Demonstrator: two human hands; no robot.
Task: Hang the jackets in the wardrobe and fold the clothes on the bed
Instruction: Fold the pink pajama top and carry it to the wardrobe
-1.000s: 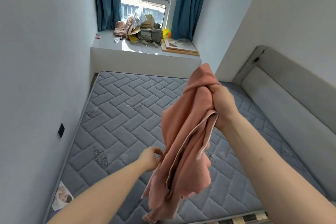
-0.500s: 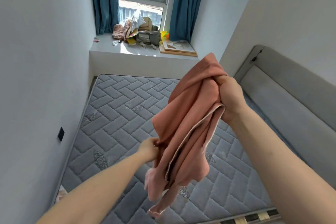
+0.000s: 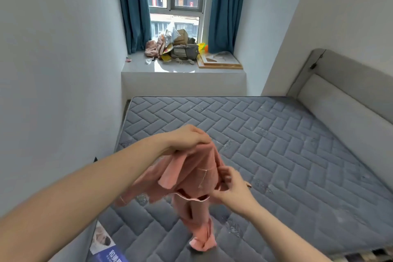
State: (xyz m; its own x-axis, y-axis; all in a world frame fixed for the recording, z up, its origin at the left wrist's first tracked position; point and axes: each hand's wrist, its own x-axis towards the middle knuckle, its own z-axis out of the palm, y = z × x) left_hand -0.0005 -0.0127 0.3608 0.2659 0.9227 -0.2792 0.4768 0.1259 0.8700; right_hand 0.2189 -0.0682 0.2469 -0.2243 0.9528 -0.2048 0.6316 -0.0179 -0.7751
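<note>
Label [image 3: 102, 247]: lying at the mattress's near-left corner. My left hand [image 3: 187, 137]: fingers curled round the top of the pink garment [image 3: 191, 178], holding it up. Pink garment: hangs bunched above the grey mattress [image 3: 287, 144], lowest end touching the surface. My right hand [image 3: 231, 187]: pinches the garment's right edge. Headboard [image 3: 344, 100]: far right.

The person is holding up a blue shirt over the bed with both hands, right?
Not quite: the garment is pink, not blue. The head view shows the left hand gripping its top and the right hand holding its side, above the grey mattress.
</note>
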